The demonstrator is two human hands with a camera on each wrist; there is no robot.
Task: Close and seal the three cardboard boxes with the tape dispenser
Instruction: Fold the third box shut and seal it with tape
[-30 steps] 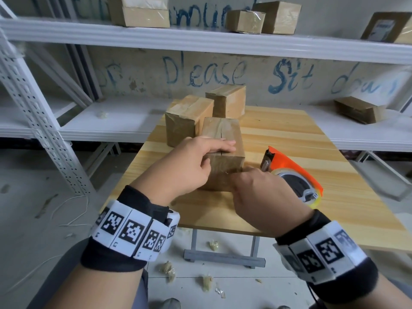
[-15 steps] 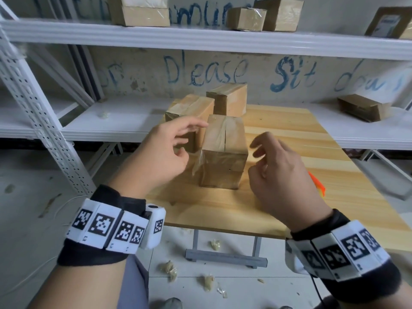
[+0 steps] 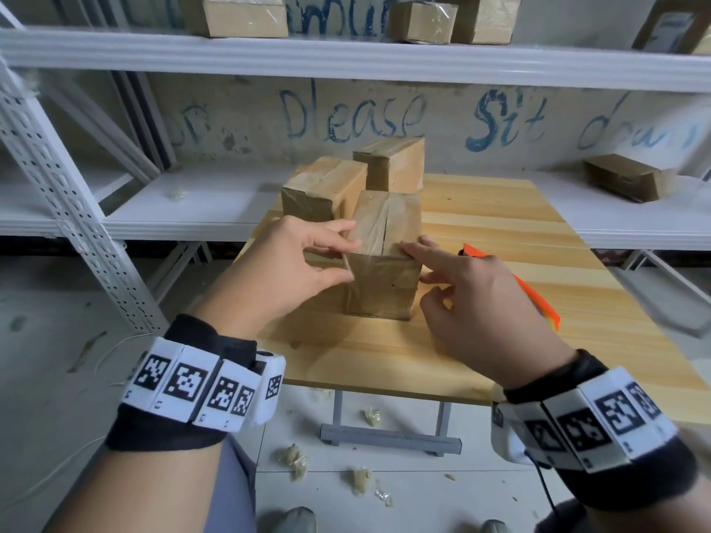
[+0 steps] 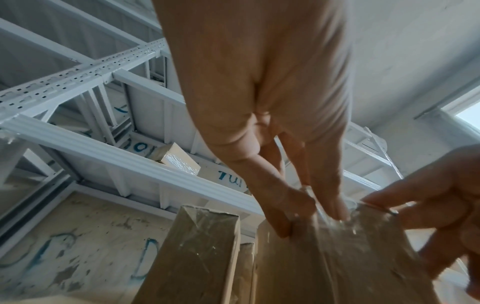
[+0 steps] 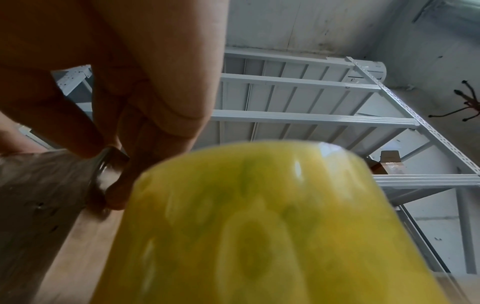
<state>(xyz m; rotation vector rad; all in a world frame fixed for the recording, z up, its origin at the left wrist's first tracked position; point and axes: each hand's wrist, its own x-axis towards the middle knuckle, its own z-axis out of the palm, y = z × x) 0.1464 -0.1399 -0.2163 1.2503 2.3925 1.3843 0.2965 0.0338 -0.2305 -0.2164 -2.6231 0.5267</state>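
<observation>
Three brown cardboard boxes stand on the wooden table (image 3: 519,232). The nearest box (image 3: 384,286) has clear tape over its top seam and down its near face. My left hand (image 3: 348,255) pinches its near left top corner, thumb on the side edge and fingers on top; the left wrist view shows the fingertips (image 4: 335,211) on the taped box (image 4: 350,257). My right hand (image 3: 419,259) touches the near right top edge with a straight forefinger. Behind it lies the orange tape dispenser (image 3: 534,298), its yellow roll (image 5: 259,226) blurred. Two taped boxes (image 3: 319,186) (image 3: 396,163) stand behind.
White metal shelving (image 3: 346,59) runs behind and to the left of the table, with more boxes (image 3: 631,178) on it. Crumpled tape scraps (image 3: 361,480) lie on the floor below the table's near edge.
Both hands were off the box half a second ago, with a loose tape flap sticking out at its left. Now both are back at its near top edge, and the flap lies down.
</observation>
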